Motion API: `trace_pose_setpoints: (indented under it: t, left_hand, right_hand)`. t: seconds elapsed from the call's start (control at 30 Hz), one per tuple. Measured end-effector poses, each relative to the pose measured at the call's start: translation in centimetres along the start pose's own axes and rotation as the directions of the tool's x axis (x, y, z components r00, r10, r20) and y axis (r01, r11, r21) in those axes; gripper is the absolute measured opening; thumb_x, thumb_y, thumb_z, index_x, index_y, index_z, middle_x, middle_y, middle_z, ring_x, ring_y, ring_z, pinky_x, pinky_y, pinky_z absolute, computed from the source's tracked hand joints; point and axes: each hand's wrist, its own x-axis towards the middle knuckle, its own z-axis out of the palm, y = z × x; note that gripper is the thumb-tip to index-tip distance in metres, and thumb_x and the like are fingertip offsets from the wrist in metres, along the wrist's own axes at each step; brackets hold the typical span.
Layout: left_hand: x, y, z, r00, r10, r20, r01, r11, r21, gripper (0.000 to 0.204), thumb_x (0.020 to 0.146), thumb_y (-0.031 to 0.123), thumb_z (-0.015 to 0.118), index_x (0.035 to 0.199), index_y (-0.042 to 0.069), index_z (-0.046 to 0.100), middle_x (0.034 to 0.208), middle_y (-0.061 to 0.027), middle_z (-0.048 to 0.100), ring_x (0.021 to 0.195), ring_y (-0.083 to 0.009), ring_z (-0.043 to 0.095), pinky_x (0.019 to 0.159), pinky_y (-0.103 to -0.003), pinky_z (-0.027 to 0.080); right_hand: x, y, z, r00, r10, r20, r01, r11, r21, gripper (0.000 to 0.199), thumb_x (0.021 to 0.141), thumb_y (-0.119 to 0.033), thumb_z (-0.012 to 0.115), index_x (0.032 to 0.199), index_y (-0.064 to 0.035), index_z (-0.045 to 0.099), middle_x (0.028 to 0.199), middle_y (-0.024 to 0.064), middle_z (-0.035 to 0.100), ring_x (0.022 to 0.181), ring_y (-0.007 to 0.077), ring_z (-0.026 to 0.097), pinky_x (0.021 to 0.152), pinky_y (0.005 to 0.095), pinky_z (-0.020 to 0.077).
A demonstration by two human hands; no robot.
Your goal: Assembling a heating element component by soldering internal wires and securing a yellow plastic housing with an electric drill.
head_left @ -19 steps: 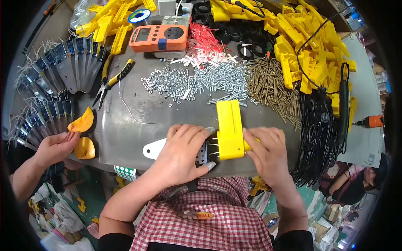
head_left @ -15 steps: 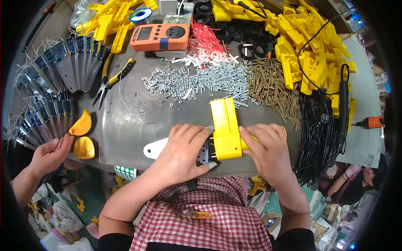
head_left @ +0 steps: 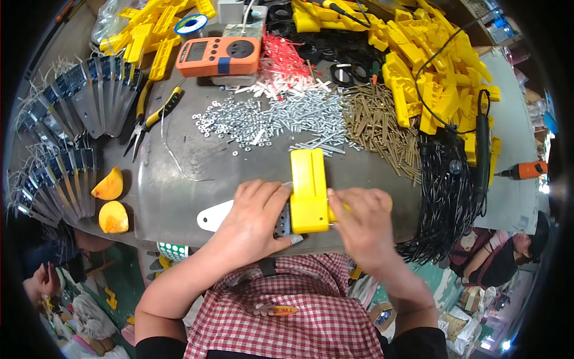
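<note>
My left hand (head_left: 251,221) lies closed over a flat metal plate, whose pale rounded end (head_left: 215,216) with a small hole sticks out to the left. A perforated grey edge (head_left: 283,221) shows between its fingers and a yellow plastic housing (head_left: 310,206). The housing meets that edge, so the pins seen earlier are out of sight. My right hand (head_left: 363,224) grips the narrow yellow stem at the housing's right side; part of the stem (head_left: 385,203) shows behind the fingers. White wrapping covers my left thumb tip.
Nuts (head_left: 233,122), silver screws (head_left: 308,119) and brass-coloured screws (head_left: 382,125) lie beyond my hands. Pliers (head_left: 137,128), two cut fruit pieces (head_left: 113,216) and fanned metal plates (head_left: 107,96) are left. An orange multimeter (head_left: 218,57), yellow housings (head_left: 430,78) and black cables (head_left: 448,197) surround them.
The housing has moved left against the plate, closing the gap where pins showed. Another person's hand has withdrawn from the fruit at the left. The whole view has shifted slightly.
</note>
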Motion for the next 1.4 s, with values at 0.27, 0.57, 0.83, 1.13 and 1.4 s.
trace_pose_setpoints:
  t: [0.27,0.57,0.83,1.13,1.4]
  left_hand:
    - [-0.8,0.6,1.0,0.994,-0.098,-0.042,0.103,0.981,0.163,0.07,0.051,0.022,0.083,0.108,-0.005,0.053,0.102,-0.021,0.054,0.098,-0.0389,0.05,0.087,-0.047,0.041]
    - [-1.2,0.6,0.5,0.994,-0.093,-0.051,0.101,0.976,0.192,0.071,0.048,0.021,0.083,0.108,-0.004,0.054,0.102,-0.02,0.056,0.097,-0.0391,0.051,0.086,-0.046,0.042]
    - [-0.6,2.1,1.5,1.0,-0.008,0.029,0.006,0.996,0.088,0.068,0.053,0.023,0.083,0.108,-0.004,0.055,0.104,-0.0185,0.055,0.097,-0.0359,0.051,0.086,-0.044,0.042]
    - [-0.3,1.7,1.1,0.998,0.004,0.06,-0.013,0.986,0.165,0.071,0.045,0.025,0.084,0.104,-0.004,0.056,0.1,-0.0172,0.057,0.092,-0.0353,0.053,0.084,-0.044,0.044]
    - [-0.1,1.6,1.0,0.996,0.021,0.083,-0.034,0.985,0.168,0.071,0.046,0.023,0.084,0.105,-0.004,0.055,0.101,-0.018,0.056,0.094,-0.0358,0.052,0.085,-0.044,0.044]
  right_hand:
    - [-0.6,7.0,-1.2,0.98,-0.048,-0.194,0.089,0.974,0.208,0.035,0.075,-0.013,0.066,0.108,-0.0017,0.06,0.114,0.0144,0.058,0.111,0.0316,0.05,0.097,0.0409,0.0399]
    - [-10.0,24.5,-10.6,0.601,0.612,-0.513,-0.757,0.643,-0.12,0.055,0.076,-0.008,0.065,0.126,0.0024,0.046,0.101,0.0232,0.058,0.093,0.0375,0.055,0.085,0.0464,0.0436]
    - [-5.7,12.0,-6.7,0.576,0.806,-0.139,0.215,0.015,0.976,0.045,0.092,-0.023,0.053,0.128,0.0004,0.039,0.106,0.0133,0.055,0.098,0.023,0.055,0.089,0.0367,0.044]
    - [-5.0,8.9,-0.6,0.711,0.701,-0.062,0.519,-0.463,0.719,0.047,0.093,-0.031,0.049,0.131,-0.0053,0.037,0.101,0.0043,0.054,0.099,0.0188,0.052,0.101,0.0447,0.0351]
    - [-4.4,6.4,0.7,0.668,0.744,0.001,0.575,-0.517,0.634,0.043,0.089,-0.035,0.053,0.123,-0.0103,0.044,0.087,0.0016,0.052,0.085,0.0161,0.049,0.092,0.0406,0.0359]
